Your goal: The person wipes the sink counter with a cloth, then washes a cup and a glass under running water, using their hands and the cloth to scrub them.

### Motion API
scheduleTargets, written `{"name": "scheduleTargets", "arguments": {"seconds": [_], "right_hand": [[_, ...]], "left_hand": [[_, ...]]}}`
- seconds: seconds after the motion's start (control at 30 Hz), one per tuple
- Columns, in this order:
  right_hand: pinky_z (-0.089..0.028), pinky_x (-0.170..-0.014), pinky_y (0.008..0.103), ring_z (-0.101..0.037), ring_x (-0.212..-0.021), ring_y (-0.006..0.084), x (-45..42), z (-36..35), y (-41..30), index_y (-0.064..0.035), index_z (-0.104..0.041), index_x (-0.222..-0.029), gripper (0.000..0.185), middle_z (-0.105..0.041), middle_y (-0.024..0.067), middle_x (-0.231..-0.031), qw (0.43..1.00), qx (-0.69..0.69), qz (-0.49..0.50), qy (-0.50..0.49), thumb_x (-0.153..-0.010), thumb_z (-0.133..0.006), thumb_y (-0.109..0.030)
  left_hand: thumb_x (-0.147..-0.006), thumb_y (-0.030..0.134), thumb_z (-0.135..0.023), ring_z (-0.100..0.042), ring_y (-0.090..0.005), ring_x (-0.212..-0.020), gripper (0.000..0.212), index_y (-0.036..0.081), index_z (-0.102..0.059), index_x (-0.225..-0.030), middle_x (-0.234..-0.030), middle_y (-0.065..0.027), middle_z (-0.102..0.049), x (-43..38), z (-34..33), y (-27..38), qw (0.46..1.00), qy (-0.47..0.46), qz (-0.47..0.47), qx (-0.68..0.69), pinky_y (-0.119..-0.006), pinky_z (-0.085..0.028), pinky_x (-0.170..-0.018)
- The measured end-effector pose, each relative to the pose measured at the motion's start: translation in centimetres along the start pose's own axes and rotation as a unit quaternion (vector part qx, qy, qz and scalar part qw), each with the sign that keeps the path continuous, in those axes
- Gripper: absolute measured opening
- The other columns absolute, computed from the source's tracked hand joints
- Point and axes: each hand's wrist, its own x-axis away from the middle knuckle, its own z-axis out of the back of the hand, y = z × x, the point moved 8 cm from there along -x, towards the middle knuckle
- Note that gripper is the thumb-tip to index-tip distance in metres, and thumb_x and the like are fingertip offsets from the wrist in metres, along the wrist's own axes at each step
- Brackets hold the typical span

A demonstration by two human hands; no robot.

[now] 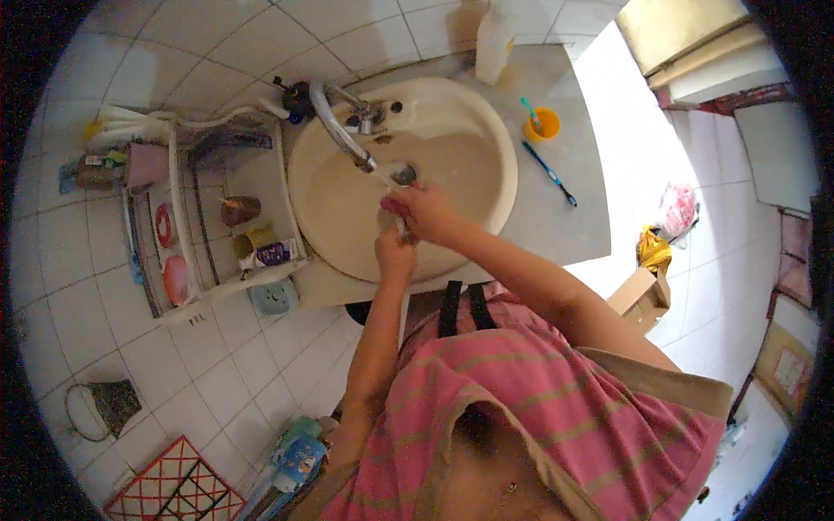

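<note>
Both my hands are over the cream oval washbasin (502,156), just below the spout of the chrome tap (335,130). A small dark pink object (393,207) shows at the fingers of my right hand (427,210); it is too blurred to name. My left hand (394,253) is curled in a fist nearer to me, around a slim pale object (400,226) that reaches up toward the pink one. Whether the two are one piece I cannot tell. A pale streak, apparently water, runs from the spout beside the round drain (404,174).
Right of the basin, an orange cup (542,125) holds a green toothbrush (529,111); a blue toothbrush (550,174) lies on the grey counter (580,228). A white bottle (493,49) stands behind. A white wall rack (182,215) with toiletries is at left. A cardboard box (642,299) is beyond the counter.
</note>
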Motion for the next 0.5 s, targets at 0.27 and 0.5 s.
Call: {"name": "scheduleTargets", "arguments": {"seconds": [0.27, 0.5], "right_hand": [[-0.050, -0.074, 0.0423, -0.061, -0.088, 0.0333, 0.3, -0.2, 4.0, -0.0134, -0.064, -0.104, 0.028, -0.064, 0.0132, -0.097, 0.993, -0.111, -0.028, 0.018, -0.077, -0.062, -0.012], [-0.049, -0.077, 0.0427, -0.059, -0.091, 0.0341, 4.4, 0.5, -3.2, -0.0124, -0.064, -0.105, 0.031, -0.062, 0.0128, -0.107, 0.979, 0.087, 0.118, 0.144, -0.075, -0.060, -0.007]], "left_hand": [[-0.079, 0.020, -0.064, -0.061, -0.0349, -0.066, 0.024, 0.001, -0.065, -0.093, -0.069, -0.0195, -0.062, -0.1, -1.1, -1.0, 0.992, -0.052, -0.010, -0.111, -0.039, -0.045, -0.060], [-0.085, 0.023, -0.067, -0.061, -0.0145, -0.077, 0.028, 0.000, -0.063, -0.100, -0.090, -0.0080, -0.067, -1.0, 0.3, -3.7, 0.986, -0.060, 0.148, -0.049, -0.034, -0.048, -0.065]]}}
